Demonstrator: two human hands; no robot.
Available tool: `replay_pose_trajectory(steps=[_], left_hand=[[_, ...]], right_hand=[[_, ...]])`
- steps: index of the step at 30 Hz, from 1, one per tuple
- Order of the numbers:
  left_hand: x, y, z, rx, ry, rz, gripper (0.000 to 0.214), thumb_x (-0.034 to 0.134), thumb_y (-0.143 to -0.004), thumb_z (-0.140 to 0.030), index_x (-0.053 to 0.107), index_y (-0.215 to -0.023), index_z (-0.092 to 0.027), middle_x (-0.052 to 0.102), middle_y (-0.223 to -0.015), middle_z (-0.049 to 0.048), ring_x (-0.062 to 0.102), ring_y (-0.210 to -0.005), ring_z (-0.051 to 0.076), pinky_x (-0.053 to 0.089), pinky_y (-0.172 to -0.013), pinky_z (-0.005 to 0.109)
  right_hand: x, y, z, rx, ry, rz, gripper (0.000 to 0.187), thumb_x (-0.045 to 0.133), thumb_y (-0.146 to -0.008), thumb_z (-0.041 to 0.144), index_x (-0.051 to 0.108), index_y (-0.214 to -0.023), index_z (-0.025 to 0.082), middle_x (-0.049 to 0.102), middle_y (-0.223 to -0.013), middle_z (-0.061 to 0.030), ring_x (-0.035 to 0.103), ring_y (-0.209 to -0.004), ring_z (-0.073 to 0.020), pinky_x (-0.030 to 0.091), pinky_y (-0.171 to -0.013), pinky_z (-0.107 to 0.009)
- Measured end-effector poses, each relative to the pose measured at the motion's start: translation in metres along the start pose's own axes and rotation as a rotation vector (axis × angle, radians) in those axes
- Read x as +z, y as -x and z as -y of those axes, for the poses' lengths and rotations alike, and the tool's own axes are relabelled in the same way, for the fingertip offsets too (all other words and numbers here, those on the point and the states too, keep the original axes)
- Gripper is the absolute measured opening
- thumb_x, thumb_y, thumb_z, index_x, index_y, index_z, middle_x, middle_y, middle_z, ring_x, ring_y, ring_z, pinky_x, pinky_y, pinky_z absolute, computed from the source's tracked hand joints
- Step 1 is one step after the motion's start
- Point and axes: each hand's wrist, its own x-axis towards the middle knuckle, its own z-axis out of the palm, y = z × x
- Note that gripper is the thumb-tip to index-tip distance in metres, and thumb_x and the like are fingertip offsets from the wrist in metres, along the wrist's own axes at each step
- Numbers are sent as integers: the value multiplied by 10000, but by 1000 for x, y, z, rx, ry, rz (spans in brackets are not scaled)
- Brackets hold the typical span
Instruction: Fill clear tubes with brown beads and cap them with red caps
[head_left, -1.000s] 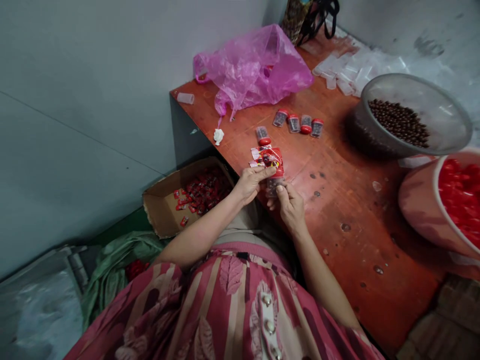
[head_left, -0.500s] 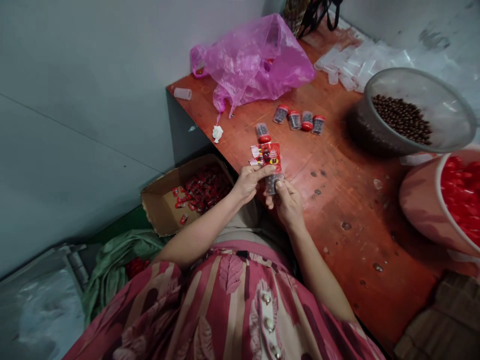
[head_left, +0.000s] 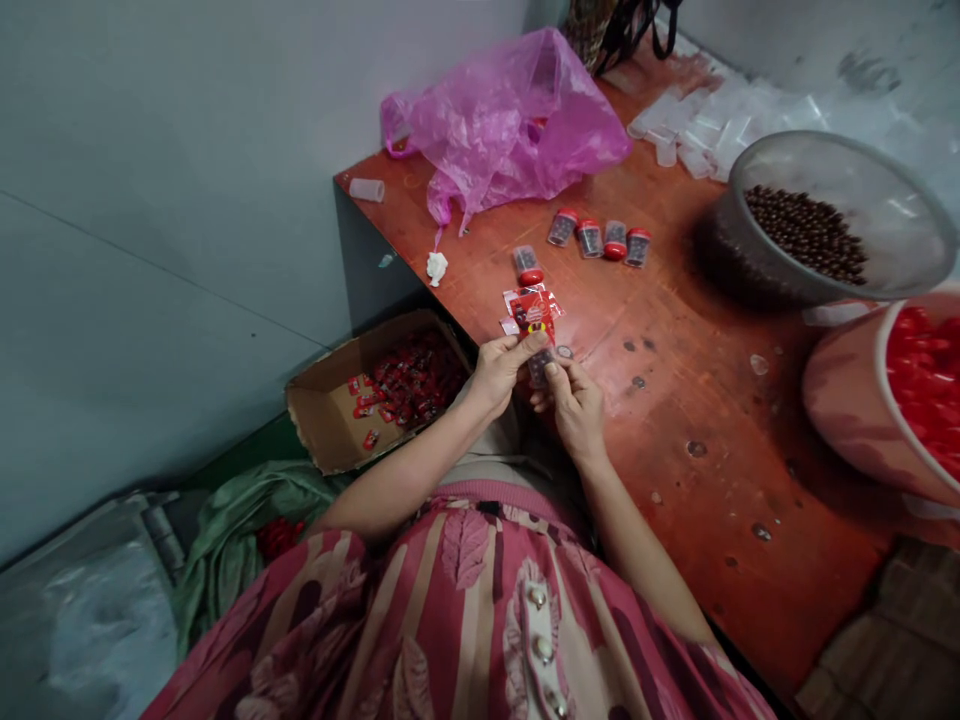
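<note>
My left hand (head_left: 501,370) pinches a red printed packet (head_left: 534,312) at the near edge of the reddish wooden table (head_left: 675,400). My right hand (head_left: 574,402) is closed on a small clear vial (head_left: 541,366) of dark beads, held against the lower end of the packet. Both hands meet over the table's left corner. One red-capped vial (head_left: 527,265) lies just beyond the packet, and a row of several more red-capped vials (head_left: 598,240) lies farther back.
A pink plastic bag (head_left: 504,125) lies at the far left corner. A grey bowl of dark beads (head_left: 825,220), a pink bowl of red caps (head_left: 892,400) and a pile of empty clear vials (head_left: 712,125) are at right. A cardboard box of red packets (head_left: 375,385) sits on the floor.
The packet has crumpled and tilted, drawn down closer over the vial. Both hands stay in nearly the same place.
</note>
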Motion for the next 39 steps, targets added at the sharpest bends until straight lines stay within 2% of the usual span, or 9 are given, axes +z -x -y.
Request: replay_pose_trajectory(steps=[4,8,12,16,22,25,30,34,39], left_hand=[[4,-3,5,-10,20,-63,477,878,-508,-468,615,-680,-109,587,-538,-19,515,-428,72,413,-443,204],[0,-2,3,-105,-24,133,515,811,-591,-531,683,-797,-76,520,-453,-37,448,-322,101,368,-335,242],[-6,-2,-3,-178,-18,304,543,804,-611,-514,705,-879,-52,492,-434,-46,476,-321,135,434,-334,292],[-5,-2,0,-145,-65,197,451,858,-553,-459,662,-698,-81,558,-481,-10,454,-327,95,369,-306,241],[2,8,14,-4,-76,-34,496,864,-526,-491,526,-545,-128,473,-437,-52,399,-351,41,324,-347,190],[0,11,13,-16,-1,-46,490,859,-529,-499,559,-585,-115,526,-514,-40,446,-426,37,373,-412,179],[-6,12,8,-13,111,-36,449,873,-533,-447,604,-643,-105,590,-591,-21,516,-517,50,431,-499,176],[-6,16,9,-37,99,-67,434,900,-487,-394,609,-620,-102,600,-578,-20,527,-511,54,451,-514,184],[-22,27,10,-2,91,-130,427,893,-511,-404,662,-711,-106,649,-666,4,584,-585,77,499,-594,207]], right_hand=[[-1,1,-6,-198,307,-116,304,549,-870,459,643,-970,187,642,-674,-16,601,-564,-145,514,-572,-282],[2,2,-6,-20,-39,7,337,517,-894,516,599,-918,190,585,-562,36,521,-420,-98,451,-429,-219],[4,2,-3,70,-314,64,373,601,-842,548,558,-794,180,619,-596,33,511,-401,-60,443,-400,-175],[6,3,-4,85,-335,-19,385,719,-748,520,557,-863,190,650,-623,45,593,-447,-84,515,-438,-189],[5,-7,-10,179,-480,-13,429,798,-660,493,519,-794,195,632,-528,62,578,-392,-81,510,-419,-165],[3,-8,-9,222,-536,11,426,814,-648,489,546,-797,193,657,-566,54,620,-438,-84,531,-449,-156],[-1,0,-6,196,-540,82,410,835,-658,389,618,-951,201,724,-777,23,715,-655,-113,612,-670,-221],[5,-2,-5,188,-520,23,384,848,-628,385,582,-836,201,683,-651,51,678,-541,-108,597,-578,-214],[17,-7,0,218,-483,84,382,848,-613,364,554,-788,194,684,-637,48,667,-539,-98,584,-565,-201]])
